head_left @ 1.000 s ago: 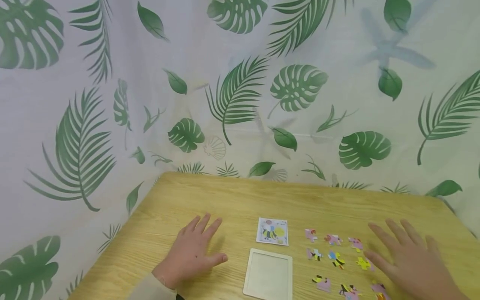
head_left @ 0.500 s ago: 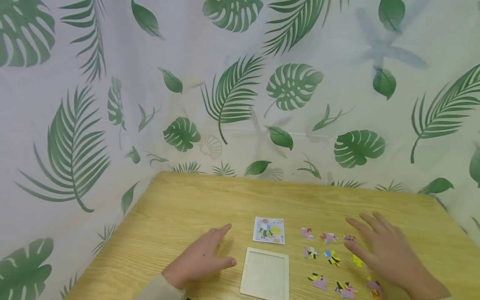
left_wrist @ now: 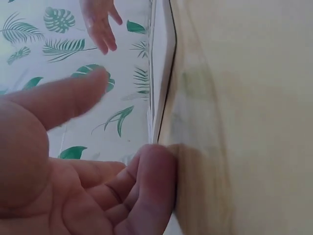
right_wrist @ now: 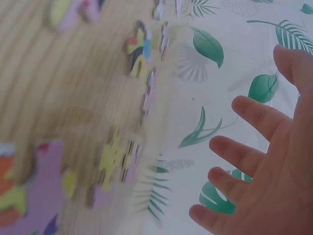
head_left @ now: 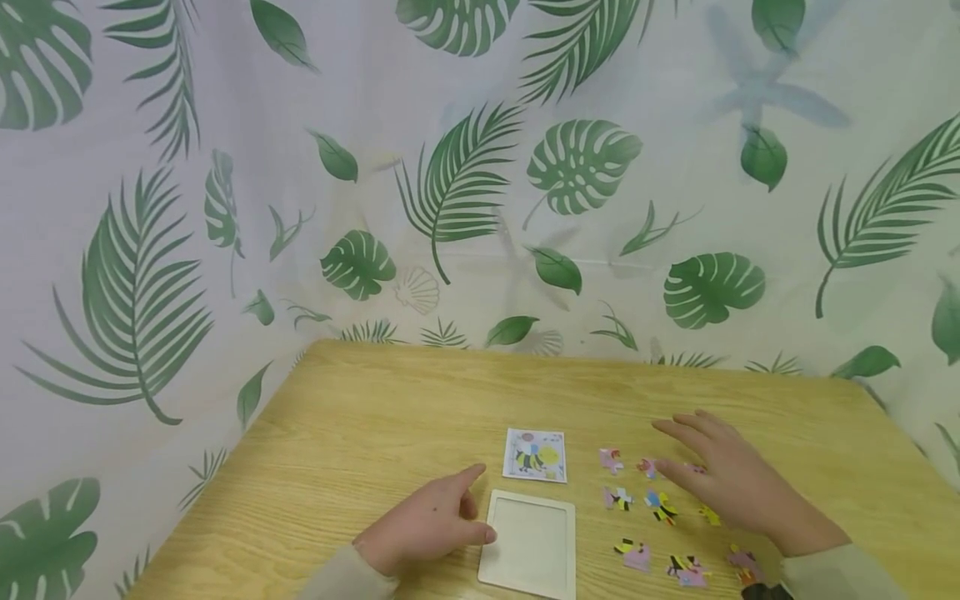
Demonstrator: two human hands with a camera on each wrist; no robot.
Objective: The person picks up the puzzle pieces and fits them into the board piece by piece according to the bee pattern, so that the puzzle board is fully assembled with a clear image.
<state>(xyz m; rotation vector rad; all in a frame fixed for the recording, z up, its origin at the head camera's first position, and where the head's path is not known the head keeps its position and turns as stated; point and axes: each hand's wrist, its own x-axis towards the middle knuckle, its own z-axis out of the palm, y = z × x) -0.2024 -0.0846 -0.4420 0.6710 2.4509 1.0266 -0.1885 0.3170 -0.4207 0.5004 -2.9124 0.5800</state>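
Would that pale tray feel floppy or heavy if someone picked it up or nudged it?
The pale tray is probably stiff, as its edges look straight and its rim even. It seems likely to be light, being shallow and thin-looking. Nudged, it would probably slide rather than roll or tip, since it lies flat on the table.

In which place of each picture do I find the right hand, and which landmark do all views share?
Head: the right hand is at lower right, partly hiding the puzzle pieces.
Left wrist: right hand small, top edge, left of centre.
Right wrist: right hand large, against the right edge.
Shared landmark: the leaf-print backdrop.
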